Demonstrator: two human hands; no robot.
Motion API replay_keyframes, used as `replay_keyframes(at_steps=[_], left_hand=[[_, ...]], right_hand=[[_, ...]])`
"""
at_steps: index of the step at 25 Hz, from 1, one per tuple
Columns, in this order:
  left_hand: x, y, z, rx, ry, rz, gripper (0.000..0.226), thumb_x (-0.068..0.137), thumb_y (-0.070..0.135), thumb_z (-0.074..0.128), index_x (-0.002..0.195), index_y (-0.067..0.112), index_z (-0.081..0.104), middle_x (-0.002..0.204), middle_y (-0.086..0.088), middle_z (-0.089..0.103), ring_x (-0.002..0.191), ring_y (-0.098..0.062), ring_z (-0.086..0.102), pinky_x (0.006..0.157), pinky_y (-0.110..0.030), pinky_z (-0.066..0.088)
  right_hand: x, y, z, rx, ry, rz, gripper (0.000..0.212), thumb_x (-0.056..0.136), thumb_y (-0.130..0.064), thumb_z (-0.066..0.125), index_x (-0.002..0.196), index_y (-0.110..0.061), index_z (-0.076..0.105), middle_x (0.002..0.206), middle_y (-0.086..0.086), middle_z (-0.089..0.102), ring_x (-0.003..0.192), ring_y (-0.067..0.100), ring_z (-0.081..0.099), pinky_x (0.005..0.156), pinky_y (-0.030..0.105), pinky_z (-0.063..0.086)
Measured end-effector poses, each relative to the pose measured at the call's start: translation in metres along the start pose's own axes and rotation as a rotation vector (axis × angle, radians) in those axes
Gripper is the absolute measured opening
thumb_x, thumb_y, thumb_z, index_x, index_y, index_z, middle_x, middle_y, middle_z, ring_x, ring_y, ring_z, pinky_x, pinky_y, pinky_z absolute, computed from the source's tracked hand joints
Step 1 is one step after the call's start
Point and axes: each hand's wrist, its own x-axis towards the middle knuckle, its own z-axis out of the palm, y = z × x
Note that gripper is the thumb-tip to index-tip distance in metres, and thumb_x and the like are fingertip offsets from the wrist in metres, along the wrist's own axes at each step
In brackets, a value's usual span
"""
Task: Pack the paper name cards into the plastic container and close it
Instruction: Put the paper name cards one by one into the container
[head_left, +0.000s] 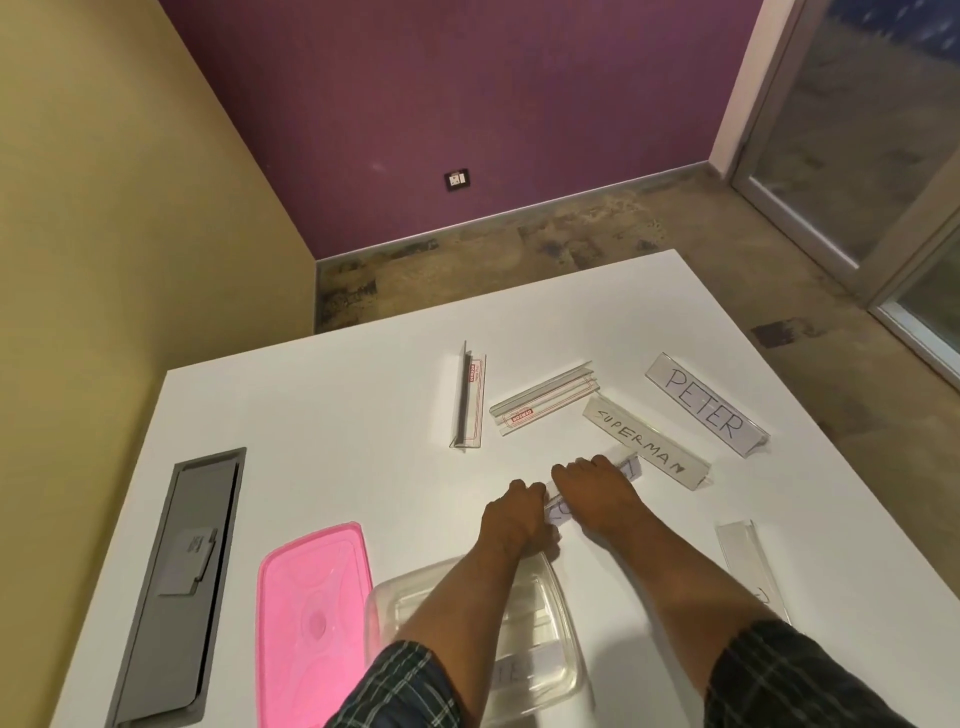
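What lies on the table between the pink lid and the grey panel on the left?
Nothing: in the head view the stretch of white table between the pink lid and the grey panel is bare.

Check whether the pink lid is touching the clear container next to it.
Cannot tell. In the head view the pink lid lies flat right beside the clear container; their edges meet in the image, but no gap or contact shows plainly.
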Motion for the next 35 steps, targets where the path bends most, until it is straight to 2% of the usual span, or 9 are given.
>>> replay_keyframes(at_steps=[4,7,11,17,19,23,26,30,35], left_hand=[[-0.011,0.004,0.000,0.039,0.098,0.056,0.046,0.087,0.031,0.070,0.128,0.015,0.056,0.125,-0.011,0.054,0.106,-0.034,0.062,0.089,-0.042,0.052],[-0.023,0.007,-0.009,0.112,0.258,0.130,0.049,0.080,0.031,0.073,0.124,0.017,0.056,0.121,-0.007,0.056,0.100,-0.032,0.063,0.082,-0.040,0.050],[-0.048,-0.004,-0.019,0.190,0.460,0.204,0.056,0.070,0.025,0.080,0.122,0.020,0.059,0.127,0.001,0.059,0.121,-0.027,0.052,0.094,-0.040,0.042],[-0.099,-0.049,-0.016,0.230,0.613,0.256,0.055,0.082,0.043,0.073,0.127,0.017,0.056,0.120,0.000,0.064,0.112,-0.024,0.058,0.100,-0.040,0.038],[-0.118,-0.062,-0.015,0.222,0.632,0.266,0.056,0.082,0.046,0.070,0.128,0.017,0.057,0.117,0.000,0.066,0.106,-0.024,0.059,0.097,-0.041,0.042],[-0.157,-0.093,0.006,0.189,0.519,0.285,0.061,0.077,0.046,0.068,0.127,0.013,0.060,0.109,-0.006,0.068,0.095,-0.029,0.062,0.083,-0.041,0.049],[-0.183,-0.111,0.028,0.170,0.409,0.212,0.062,0.072,0.056,0.066,0.122,0.019,0.062,0.105,-0.004,0.070,0.091,-0.027,0.064,0.080,-0.037,0.050],[-0.199,-0.121,0.043,0.189,0.246,0.094,0.055,0.070,0.063,0.061,0.110,0.025,0.062,0.100,0.001,0.069,0.090,-0.024,0.064,0.074,-0.033,0.052],[-0.198,-0.112,0.043,0.180,0.110,-0.022,0.043,0.073,0.050,0.071,0.105,0.022,0.066,0.102,-0.001,0.069,0.094,-0.025,0.066,0.076,-0.033,0.051]], right_hand=[[-0.024,0.005,0.002,0.086,0.065,0.064,0.046,0.076,-0.026,0.080,0.114,-0.013,0.059,0.099,0.007,0.066,0.088,0.029,0.064,0.077,0.040,0.045],[-0.041,0.004,-0.002,0.151,0.183,0.104,0.052,0.084,-0.039,0.074,0.129,-0.019,0.058,0.112,0.005,0.064,0.098,0.027,0.060,0.081,0.040,0.046],[-0.053,-0.012,-0.035,0.221,0.263,0.057,0.056,0.091,-0.048,0.064,0.140,-0.023,0.055,0.120,0.004,0.064,0.106,0.027,0.060,0.086,0.040,0.045],[-0.064,-0.062,-0.099,0.123,0.233,-0.130,0.050,0.088,-0.056,0.062,0.128,-0.026,0.061,0.108,0.004,0.066,0.097,0.028,0.062,0.077,0.037,0.044],[-0.064,-0.077,-0.109,0.135,0.211,-0.153,0.050,0.085,-0.058,0.066,0.123,-0.027,0.063,0.106,0.002,0.066,0.097,0.027,0.063,0.073,0.035,0.041],[-0.065,-0.102,-0.113,0.189,-0.116,-0.247,0.065,0.077,-0.049,0.077,0.134,-0.029,0.054,0.121,-0.001,0.065,0.107,0.024,0.063,0.081,0.035,0.047],[-0.071,-0.114,-0.096,0.210,-0.323,-0.264,0.077,0.073,-0.051,0.082,0.140,-0.030,0.049,0.125,-0.004,0.066,0.110,0.021,0.062,0.085,0.035,0.048],[-0.081,-0.135,-0.066,0.233,-0.328,-0.287,0.074,0.074,-0.053,0.080,0.138,-0.031,0.051,0.121,-0.007,0.068,0.111,0.020,0.062,0.082,0.034,0.046],[-0.093,-0.150,-0.030,0.200,-0.263,-0.261,0.055,0.080,-0.043,0.077,0.127,-0.024,0.054,0.115,0.000,0.070,0.104,0.027,0.066,0.079,0.035,0.049]])
